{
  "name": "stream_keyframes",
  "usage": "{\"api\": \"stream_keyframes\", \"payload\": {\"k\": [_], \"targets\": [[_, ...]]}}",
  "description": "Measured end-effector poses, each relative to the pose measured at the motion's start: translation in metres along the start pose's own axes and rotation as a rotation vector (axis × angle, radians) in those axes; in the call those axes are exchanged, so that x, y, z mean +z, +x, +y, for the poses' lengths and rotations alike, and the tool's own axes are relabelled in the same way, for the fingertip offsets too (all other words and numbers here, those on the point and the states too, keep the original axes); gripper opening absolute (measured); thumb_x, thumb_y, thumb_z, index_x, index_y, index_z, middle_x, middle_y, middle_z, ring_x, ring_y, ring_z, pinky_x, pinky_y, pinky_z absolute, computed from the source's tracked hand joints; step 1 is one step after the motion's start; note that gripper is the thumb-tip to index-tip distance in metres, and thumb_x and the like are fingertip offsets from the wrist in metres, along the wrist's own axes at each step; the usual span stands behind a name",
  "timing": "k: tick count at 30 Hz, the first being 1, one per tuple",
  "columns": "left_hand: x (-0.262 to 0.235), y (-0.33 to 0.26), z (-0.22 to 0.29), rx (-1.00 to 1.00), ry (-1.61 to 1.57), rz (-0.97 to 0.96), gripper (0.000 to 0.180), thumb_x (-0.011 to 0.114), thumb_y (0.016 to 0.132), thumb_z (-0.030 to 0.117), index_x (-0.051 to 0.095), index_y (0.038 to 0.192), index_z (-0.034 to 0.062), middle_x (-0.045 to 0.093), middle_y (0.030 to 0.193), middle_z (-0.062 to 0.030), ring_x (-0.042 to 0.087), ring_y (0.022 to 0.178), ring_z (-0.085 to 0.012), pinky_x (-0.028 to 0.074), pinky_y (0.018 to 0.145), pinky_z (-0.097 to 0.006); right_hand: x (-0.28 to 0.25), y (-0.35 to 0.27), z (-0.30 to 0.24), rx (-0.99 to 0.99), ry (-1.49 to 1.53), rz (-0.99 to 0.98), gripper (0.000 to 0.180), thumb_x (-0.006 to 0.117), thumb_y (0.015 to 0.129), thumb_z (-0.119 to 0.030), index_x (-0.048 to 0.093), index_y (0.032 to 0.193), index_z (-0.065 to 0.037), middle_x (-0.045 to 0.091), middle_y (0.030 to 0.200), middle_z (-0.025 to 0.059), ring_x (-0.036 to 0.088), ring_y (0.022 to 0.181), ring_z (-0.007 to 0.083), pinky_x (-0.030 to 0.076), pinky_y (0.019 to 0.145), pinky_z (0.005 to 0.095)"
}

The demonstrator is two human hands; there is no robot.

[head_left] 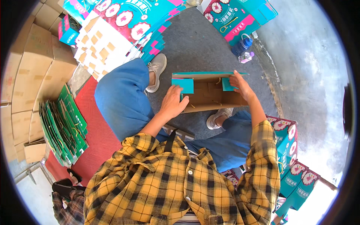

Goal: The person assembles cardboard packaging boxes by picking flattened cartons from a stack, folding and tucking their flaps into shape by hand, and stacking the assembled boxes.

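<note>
A carton box (210,108), brown inside with teal outer faces, lies between my legs with its long opening toward me. Short teal end flaps fold partly over the opening, the left flap (183,85) and the right flap (226,84). Yellowish cord shows inside on both long walls. My left hand (174,102) rests at the left end, fingers by the flap and thumb spread apart along the near corner. Curled over the far right corner, my right hand (241,86) grips the box by its flap and edge; its thumb is hidden.
Flat printed cartons (131,22) are stacked at the far left. Folded green cartons (63,125) lean on the left, beside brown boxes (35,67). Finished-looking teal boxes (287,144) stand at the right. A blue bottle (242,45) stands by the wall. Another person (69,204) shows lower left.
</note>
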State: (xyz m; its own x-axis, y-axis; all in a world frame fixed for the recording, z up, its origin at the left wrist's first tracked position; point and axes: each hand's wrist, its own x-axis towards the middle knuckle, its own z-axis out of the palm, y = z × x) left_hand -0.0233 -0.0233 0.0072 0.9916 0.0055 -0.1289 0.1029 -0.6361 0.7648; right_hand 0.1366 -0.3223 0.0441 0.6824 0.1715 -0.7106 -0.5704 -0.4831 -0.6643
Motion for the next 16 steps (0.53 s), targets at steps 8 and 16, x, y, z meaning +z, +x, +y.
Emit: {"api": "stream_keyframes", "payload": {"k": [8,16], "targets": [[0.002,-0.003,0.000,0.005,-0.041,0.082,0.050,0.054,0.087,0.032,0.052,0.118,-0.0076,0.050,0.128,-0.0268,0.040,0.128,-0.0395,0.033,0.106,-0.045,-0.010,0.001,0.017,0.004,0.142,0.032,0.082,0.054,0.084,-0.063,0.039,0.138,-0.003,0.040,0.143,0.0175,0.036,0.133,0.0293,0.027,0.108,0.0447],[-0.010,-0.017,-0.011,-0.241,-0.159,0.076,0.051,0.052,0.090,0.035,0.051,0.120,-0.0062,0.055,0.122,-0.0247,0.047,0.120,-0.0379,0.037,0.100,-0.045,-0.012,-0.012,0.019,0.177,0.022,0.130,0.080,0.068,0.079,-0.055,0.042,0.135,-0.005,0.041,0.142,0.0147,0.040,0.129,0.0324,0.029,0.109,0.0426]]}}
